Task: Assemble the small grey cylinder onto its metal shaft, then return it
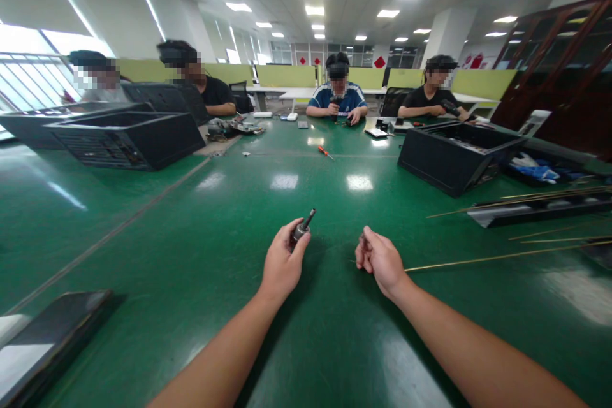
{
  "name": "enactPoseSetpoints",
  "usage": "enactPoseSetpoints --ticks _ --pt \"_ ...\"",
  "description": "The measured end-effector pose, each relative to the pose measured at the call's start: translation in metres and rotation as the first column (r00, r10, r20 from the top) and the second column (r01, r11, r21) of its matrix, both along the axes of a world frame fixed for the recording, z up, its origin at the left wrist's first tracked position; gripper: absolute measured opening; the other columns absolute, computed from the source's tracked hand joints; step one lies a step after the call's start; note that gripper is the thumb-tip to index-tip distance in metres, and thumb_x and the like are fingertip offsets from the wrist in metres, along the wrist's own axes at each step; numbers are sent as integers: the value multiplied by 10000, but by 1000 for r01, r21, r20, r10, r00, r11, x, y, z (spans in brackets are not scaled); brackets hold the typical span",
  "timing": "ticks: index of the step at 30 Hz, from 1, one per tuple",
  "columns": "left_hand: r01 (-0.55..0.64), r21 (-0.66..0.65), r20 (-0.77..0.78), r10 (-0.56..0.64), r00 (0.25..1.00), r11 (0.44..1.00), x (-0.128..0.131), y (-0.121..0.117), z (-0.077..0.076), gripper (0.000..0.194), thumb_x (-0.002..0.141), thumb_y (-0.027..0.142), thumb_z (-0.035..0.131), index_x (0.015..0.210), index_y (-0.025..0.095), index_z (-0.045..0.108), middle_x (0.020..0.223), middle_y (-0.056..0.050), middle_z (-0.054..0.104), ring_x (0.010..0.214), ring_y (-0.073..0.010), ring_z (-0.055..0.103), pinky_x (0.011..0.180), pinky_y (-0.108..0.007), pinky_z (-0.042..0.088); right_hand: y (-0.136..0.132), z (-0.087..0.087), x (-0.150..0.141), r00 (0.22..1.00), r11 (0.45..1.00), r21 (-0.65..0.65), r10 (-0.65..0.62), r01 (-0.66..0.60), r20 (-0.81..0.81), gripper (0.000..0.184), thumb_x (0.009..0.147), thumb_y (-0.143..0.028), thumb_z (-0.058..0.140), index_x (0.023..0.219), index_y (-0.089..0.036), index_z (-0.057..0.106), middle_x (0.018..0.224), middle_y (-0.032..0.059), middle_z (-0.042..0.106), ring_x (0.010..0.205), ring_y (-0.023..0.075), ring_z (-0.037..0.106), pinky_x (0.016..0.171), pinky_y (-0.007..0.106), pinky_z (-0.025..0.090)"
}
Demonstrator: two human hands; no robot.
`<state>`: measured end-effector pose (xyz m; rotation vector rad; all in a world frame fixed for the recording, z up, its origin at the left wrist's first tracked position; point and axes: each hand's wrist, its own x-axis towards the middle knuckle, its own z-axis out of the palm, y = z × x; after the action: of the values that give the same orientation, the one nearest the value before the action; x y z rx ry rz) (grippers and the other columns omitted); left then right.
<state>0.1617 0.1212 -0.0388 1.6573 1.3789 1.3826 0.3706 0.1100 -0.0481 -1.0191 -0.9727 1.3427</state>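
My left hand is wrapped round a short, dark metal cylinder with a narrow shaft, much like a drill chuck with a bit. Its shaft points up and away from me. To the right, my right hand is closed in a pinch. A small greyish piece shows at its fingertips, too small to name. Both hands are held above the green table, a little apart. Behind my right wrist lies a thin brass-coloured rod, partly hidden by the hand.
Black computer cases stand at left and right. An orange screwdriver lies ahead. More thin rods and a black metal channel are at right. A dark flat panel lies near left. Several people sit across.
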Motion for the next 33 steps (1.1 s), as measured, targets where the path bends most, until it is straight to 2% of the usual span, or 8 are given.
enactPoseSetpoints --ticks 4,11,15,18,21,26,31,33 --pt "16 -68 175 -4 985 998 0 1 2 459 772 382 688 1131 167 499 949 -79 708 883 -199 699 846 -351 547 1 -1 0 999 1000 -9 18 -18 -36 488 842 -637 505 651 -190 466 459 -15 527 348 85 429 346 202 247" --pt "-48 -93 -99 39 994 994 -15 -2 16 386 757 451 686 1009 160 664 1012 -106 735 936 -251 700 934 -429 518 2 0 0 995 999 27 48 -45 -92 391 836 -563 494 702 -197 476 479 -9 571 330 91 423 336 207 231" --pt "-115 -108 -201 92 975 987 -52 -16 34 444 726 492 694 1017 159 660 990 -100 751 910 -256 714 928 -415 529 3 0 -1 993 997 51 67 -62 -98 329 824 -513 504 723 -201 465 485 -16 590 319 84 407 343 199 244" --pt "-258 -91 -404 201 892 962 -94 -38 45 526 688 524 705 1095 197 642 942 -73 765 923 -285 714 964 -457 503 3 1 -1 994 995 68 80 -74 -77 309 822 -482 514 703 -203 459 498 -20 598 315 73 391 358 197 281" --pt "-385 -107 -478 292 828 917 -137 -66 47 650 641 557 719 1196 250 578 911 -23 768 954 -298 709 980 -481 496 2 3 -1 994 994 71 92 -88 -51 310 813 -479 538 698 -199 468 506 -23 604 320 66 385 370 194 298" --pt "-508 -115 -436 416 798 854 -182 -102 39 650 600 601 743 1177 378 544 924 105 742 1021 -260 691 1029 -481 479 -1 5 -1 995 992 87 100 -97 -31 319 802 -490 563 713 -196 476 496 -35 597 314 60 368 378 192 302" --pt "-461 -228 -207 420 884 858 -199 -115 31 725 565 629 772 1194 395 499 955 107 741 1037 -242 680 1038 -478 474 -2 5 0 994 990 95 105 -102 -31 329 810 -497 568 719 -194 481 509 -29 606 327 62 380 384 195 298" --pt "-448 -238 -181 414 892 862 -202 -117 29 763 587 609 773 1246 401 448 990 92 731 1046 -244 675 1017 -487 490 -2 5 1 994 989 100 108 -104 -33 325 817 -492 566 724 -190 489 506 -27 603 332 62 379 383 196 279"
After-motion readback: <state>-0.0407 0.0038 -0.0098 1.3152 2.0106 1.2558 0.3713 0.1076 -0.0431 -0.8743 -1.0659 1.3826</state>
